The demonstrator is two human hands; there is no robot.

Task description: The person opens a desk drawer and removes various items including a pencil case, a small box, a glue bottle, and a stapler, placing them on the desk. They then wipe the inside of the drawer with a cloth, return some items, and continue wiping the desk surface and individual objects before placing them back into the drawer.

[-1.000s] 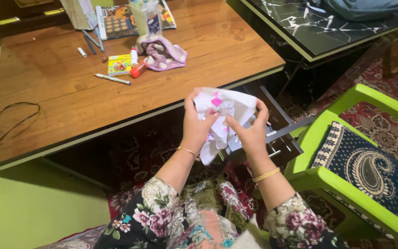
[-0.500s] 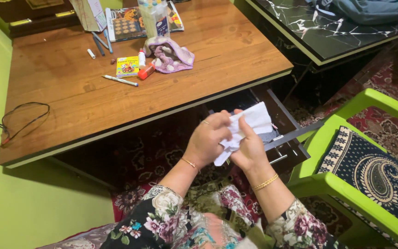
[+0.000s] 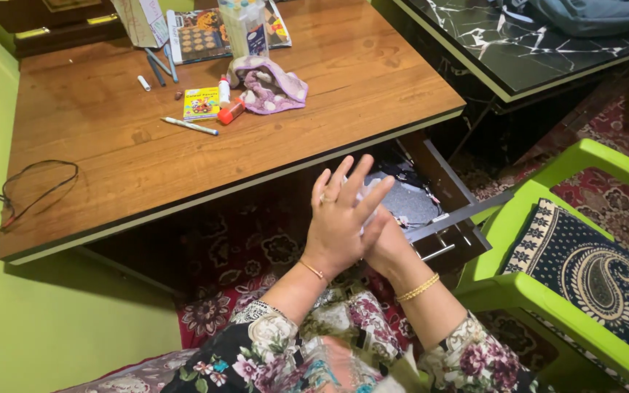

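Head view shows both hands pressed together, palm to palm, in front of the counter's [image 3: 205, 156] front edge. Left hand [image 3: 340, 222] lies on top, fingers [image 3: 358, 182] straight and slightly spread, pointing up and away from the body. Right hand [image 3: 386, 244] sits beneath it, mostly covered; whether its fingers are curled or flat cannot be told. A small patch of white paper [image 3: 365, 195] shows between the left fingers, squeezed flat between the two palms; most of it is hidden. Each wrist carries a thin gold bangle.

Just beyond and to the right of the fingers an open drawer [image 3: 431, 211] projects from under the counter, with small items inside too dim to identify. Further right of the fingers stands a green plastic chair [image 3: 540, 291] carrying a dark patterned cushion [image 3: 591, 273].

Well beyond the fingers, on the wooden counter, lie a crumpled purple cloth [image 3: 271, 84], a small yellow box [image 3: 202, 102], an orange-capped glue tube [image 3: 230, 110] just beside it, and a white pen [image 3: 189, 126]. A dark cord [image 3: 34, 193] lies far to the left of the fingers, near the counter's left edge. A black marbled table [image 3: 518, 47] stands beyond and to the right.
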